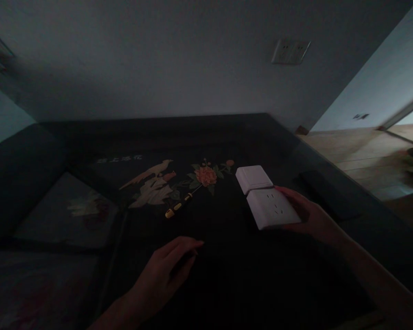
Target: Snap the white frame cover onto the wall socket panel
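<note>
My right hand (304,213) grips a white wall socket (273,208) by its right side, thumb at the near edge and fingers at the far edge. Its slotted face is turned up. Against its far edge sits a second white box-like piece (253,178) with a plain top. My left hand (172,266) is low over the dark tabletop, fingers loosely curved, with a dark gap between thumb and fingers; nothing shows in it. Beyond it lies a screwdriver (178,206) with a yellow and black handle, its shaft pointing at the painted flower.
The dark table (165,130) carries a painted bird and flowers and stands against a grey wall. A dark flat object (326,195) lies at its right side. A double outlet (291,51) is set in the wall. Wooden flooring (351,156) shows at right. The light is dim.
</note>
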Available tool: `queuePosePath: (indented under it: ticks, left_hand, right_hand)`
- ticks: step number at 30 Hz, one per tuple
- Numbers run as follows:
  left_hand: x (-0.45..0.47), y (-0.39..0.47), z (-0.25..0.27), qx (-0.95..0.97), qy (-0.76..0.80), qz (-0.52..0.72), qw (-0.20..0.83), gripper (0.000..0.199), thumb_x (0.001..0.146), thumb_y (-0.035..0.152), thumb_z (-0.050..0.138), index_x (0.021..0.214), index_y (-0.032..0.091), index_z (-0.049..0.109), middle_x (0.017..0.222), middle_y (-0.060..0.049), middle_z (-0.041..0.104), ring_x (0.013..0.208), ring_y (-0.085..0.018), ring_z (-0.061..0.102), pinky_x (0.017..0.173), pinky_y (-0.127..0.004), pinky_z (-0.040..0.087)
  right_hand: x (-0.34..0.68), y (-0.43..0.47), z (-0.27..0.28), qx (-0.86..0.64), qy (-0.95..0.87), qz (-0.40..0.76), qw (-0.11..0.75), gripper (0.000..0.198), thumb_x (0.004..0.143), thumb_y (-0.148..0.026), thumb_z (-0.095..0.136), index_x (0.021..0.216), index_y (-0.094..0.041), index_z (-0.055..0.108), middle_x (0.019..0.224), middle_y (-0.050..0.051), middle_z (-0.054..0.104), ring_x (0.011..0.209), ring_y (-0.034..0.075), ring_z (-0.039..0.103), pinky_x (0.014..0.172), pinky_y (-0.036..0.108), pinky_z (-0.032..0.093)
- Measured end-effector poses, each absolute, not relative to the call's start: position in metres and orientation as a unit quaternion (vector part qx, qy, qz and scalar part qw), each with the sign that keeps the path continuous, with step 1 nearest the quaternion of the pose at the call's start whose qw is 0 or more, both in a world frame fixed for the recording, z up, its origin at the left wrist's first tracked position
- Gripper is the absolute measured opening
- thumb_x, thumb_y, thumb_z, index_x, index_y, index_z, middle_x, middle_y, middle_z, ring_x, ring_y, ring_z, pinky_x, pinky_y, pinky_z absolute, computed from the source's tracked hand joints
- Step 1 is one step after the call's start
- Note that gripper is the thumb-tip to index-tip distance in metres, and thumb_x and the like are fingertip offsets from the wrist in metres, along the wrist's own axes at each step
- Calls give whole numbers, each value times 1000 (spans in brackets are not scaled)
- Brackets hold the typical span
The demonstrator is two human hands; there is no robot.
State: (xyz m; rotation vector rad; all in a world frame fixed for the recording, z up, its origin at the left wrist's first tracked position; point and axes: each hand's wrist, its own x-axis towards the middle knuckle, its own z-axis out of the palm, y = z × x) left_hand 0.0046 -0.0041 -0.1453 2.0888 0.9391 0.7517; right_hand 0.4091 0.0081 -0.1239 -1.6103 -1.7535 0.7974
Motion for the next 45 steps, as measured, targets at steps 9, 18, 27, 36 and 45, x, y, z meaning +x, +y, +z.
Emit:
queuePosePath:
  ticks: [9, 18, 27, 36, 45]
  left_hand:
    - [-10, 25, -141, 846, 422, 315, 81, 35, 93, 17, 53, 123, 33, 62, 124, -5, 65, 114, -24, 65, 98, -38, 55]
    - [16, 86, -140, 808, 575, 127, 37, 42, 95, 39, 46, 129, 15, 55, 124, -16, 60, 116, -34, 60, 100, -51, 49]
    - [46, 90, -118, 810, 564, 78, 140, 38, 95, 23, 42, 131, 22, 55, 118, -10, 72, 99, -26, 72, 87, -38, 53]
    - [128, 88, -110, 843, 467, 103, 245, 31, 97, 16, 40, 119, 22, 62, 101, -4, 74, 91, -17, 71, 83, -26, 51]
    - [167, 91, -108, 843, 480, 66, 232, 19, 94, 20, 54, 111, 23, 62, 93, -4, 73, 87, -20, 71, 76, -28, 51]
  right_hand:
    - [427, 1, -135, -628, -676, 266, 280, 92, 65, -46, 85, 146, -22, 48, 153, 17, 46, 141, 41, 41, 116, 61, 33]
    - [432, 2, -137, -611, -689, 279, 273, 94, 68, -48, 83, 149, -18, 45, 157, 18, 40, 145, 38, 36, 119, 57, 29]
    - [430, 2, -139, -611, -690, 288, 260, 90, 73, -39, 81, 151, -23, 41, 158, 13, 39, 144, 38, 37, 117, 60, 31]
    - [424, 2, -146, -608, -698, 246, 289, 74, 76, -34, 80, 144, -24, 53, 154, 12, 46, 140, 37, 44, 115, 58, 36]
    - [419, 4, -151, -598, -702, 231, 310, 67, 78, -34, 77, 141, -27, 55, 151, 11, 50, 137, 35, 49, 112, 57, 41]
